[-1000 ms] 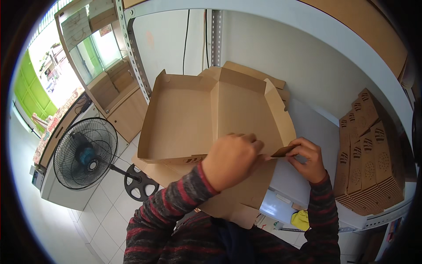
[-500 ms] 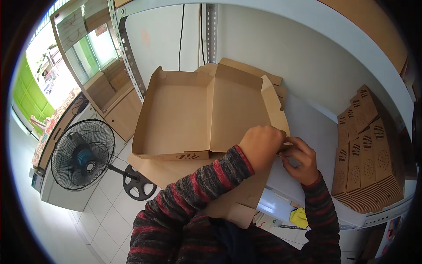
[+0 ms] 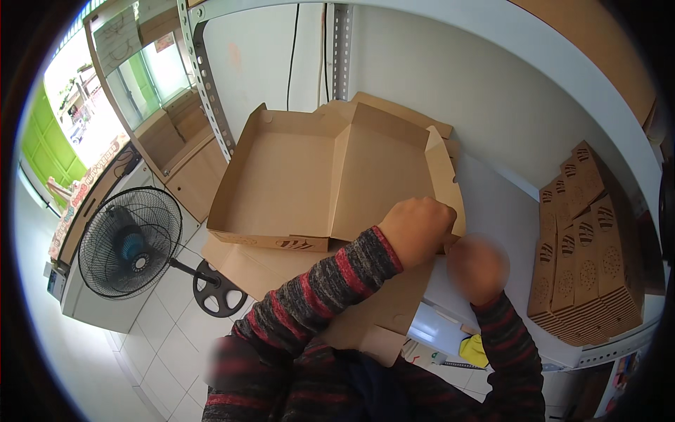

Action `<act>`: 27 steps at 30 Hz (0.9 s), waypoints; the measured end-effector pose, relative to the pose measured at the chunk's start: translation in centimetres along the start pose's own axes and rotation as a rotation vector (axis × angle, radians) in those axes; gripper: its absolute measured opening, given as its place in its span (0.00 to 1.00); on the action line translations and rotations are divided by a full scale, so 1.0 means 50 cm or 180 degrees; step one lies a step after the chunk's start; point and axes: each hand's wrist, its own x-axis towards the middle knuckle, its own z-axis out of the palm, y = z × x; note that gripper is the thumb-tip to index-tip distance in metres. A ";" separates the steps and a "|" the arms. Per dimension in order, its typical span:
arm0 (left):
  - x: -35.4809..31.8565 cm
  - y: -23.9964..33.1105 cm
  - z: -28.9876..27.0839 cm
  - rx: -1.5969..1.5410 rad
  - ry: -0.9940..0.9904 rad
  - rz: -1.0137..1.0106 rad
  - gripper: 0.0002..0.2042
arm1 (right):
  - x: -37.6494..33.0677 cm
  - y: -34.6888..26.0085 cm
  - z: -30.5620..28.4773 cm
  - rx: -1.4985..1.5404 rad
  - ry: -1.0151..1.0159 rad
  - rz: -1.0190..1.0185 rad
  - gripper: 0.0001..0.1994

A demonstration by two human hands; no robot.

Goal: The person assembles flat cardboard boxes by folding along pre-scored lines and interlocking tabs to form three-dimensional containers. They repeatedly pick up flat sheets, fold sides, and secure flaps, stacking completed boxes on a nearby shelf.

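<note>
A brown cardboard box [image 3: 281, 179] lies unfolded in front of me, its left half with raised walls and its right half with a side flap standing up. My left hand [image 3: 420, 231] is closed at the near right corner of that right half, knuckles up; its fingertips are hidden against the cardboard. Right beside it, at the same corner, is my right hand [image 3: 479, 271], its fingers smeared by blur. Beneath the box lie flat cardboard sheets [image 3: 383, 302] reaching toward my body.
Folded printed cartons [image 3: 587, 253] stand stacked on the white shelf [image 3: 492, 190] at the right. A metal shelf upright [image 3: 211, 91] rises behind the box on the left. A black fan [image 3: 130, 243] stands on the tiled floor to the left. A yellow cloth [image 3: 474, 350] shows below the shelf.
My right hand has shifted slightly down, and its fingers, clear before, are blurred now. The left hand stays at the box corner. The view has shifted slightly.
</note>
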 end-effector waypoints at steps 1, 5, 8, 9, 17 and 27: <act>0.000 0.001 -0.002 -0.0018 -0.0041 0.0003 0.05 | 0.000 -0.001 0.000 0.0013 0.0032 -0.0003 0.10; -0.003 0.003 -0.005 -0.0082 -0.0110 -0.0011 0.05 | 0.000 -0.002 0.000 -0.0025 0.0028 -0.0023 0.10; -0.004 0.007 -0.009 -0.0076 -0.0130 -0.0024 0.05 | -0.001 -0.003 0.001 -0.0024 0.0056 0.0002 0.10; -0.004 0.009 -0.012 -0.0065 -0.0144 -0.0025 0.05 | -0.001 -0.002 0.000 -0.0009 0.0056 0.0007 0.10; -0.007 0.009 -0.008 -0.0087 -0.0009 0.0239 0.03 | 0.002 -0.004 -0.002 0.0072 0.0042 0.0020 0.10; -0.008 0.016 -0.007 0.0149 -0.0015 0.0302 0.04 | 0.002 -0.005 -0.001 0.0102 0.0017 0.0061 0.10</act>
